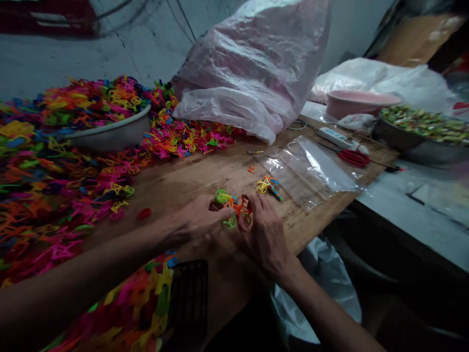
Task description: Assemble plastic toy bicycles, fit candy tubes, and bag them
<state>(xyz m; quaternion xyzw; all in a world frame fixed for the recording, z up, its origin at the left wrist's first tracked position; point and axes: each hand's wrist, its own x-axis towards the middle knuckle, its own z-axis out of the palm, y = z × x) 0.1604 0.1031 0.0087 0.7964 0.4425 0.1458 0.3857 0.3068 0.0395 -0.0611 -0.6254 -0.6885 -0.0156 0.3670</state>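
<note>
Above the wooden table, my left hand [201,215] and my right hand [266,232] meet over a small plastic toy bicycle [242,209]. It has an orange-red frame with bright green ring-shaped wheels. The left fingers pinch its left side, where orange, yellow and blue bits show. The right fingers are curled round the frame's right side and partly hide it. Just beyond my right hand lies a little group of yellow and blue plastic parts [264,185] with a striped, candy-like tube [274,193].
Colourful plastic parts [54,195] heap up at left, around a white basin [113,134]. A black crate [188,298] is near. Clear plastic bags [308,171], red-handled scissors [353,158], a power strip [340,139] and a dark bowl [406,144] lie right. A large bag [256,63] stands behind.
</note>
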